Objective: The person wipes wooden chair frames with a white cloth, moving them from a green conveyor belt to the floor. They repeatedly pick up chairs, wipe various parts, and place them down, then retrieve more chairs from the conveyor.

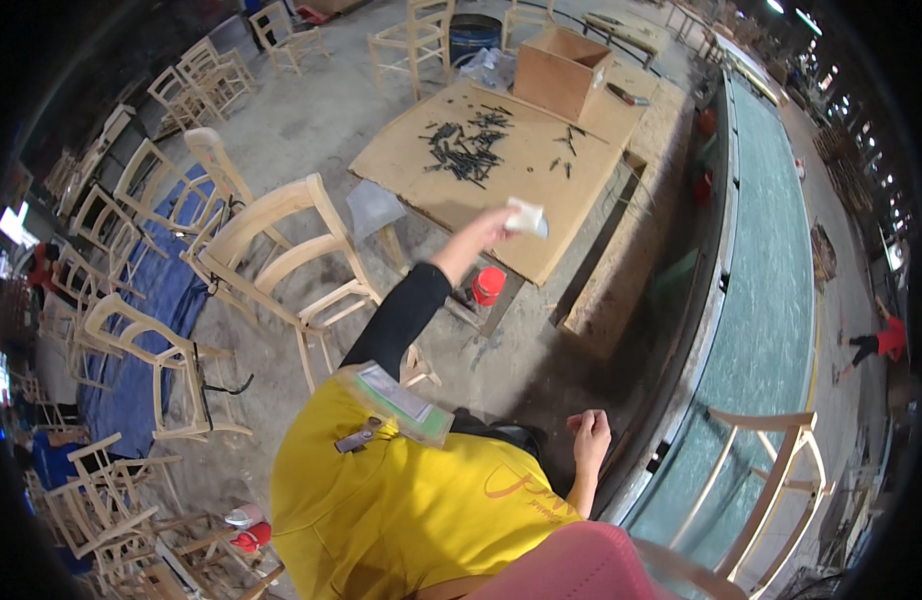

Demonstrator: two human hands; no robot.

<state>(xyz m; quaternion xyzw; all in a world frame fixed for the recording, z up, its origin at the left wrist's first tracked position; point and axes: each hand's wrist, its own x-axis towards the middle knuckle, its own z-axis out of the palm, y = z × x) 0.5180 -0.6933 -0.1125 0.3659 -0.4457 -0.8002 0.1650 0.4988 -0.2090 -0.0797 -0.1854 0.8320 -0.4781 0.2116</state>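
My left hand (493, 228), its arm in a black sleeve, reaches out over the near edge of a brown board-topped table (551, 225). Its fingers are closed on a small folded white pad (527, 217); whether this is cloth or paper I cannot make out. Dark strip-like pieces (466, 150) lie heaped on the board beyond that hand. Below the table edge is a red container (488, 286). My right hand (589, 440) hangs beside my body, near the conveyor's side, its fingers curled in with nothing showing in them.
A wooden box (561, 72) and a dark-handled tool (627, 95) sit on the table's far part. To the right runs a long green conveyor (761, 250), bearing a wooden chair frame (771, 480). Several bare wooden chairs (291, 240) stand at left, some on blue sheeting (131, 370).
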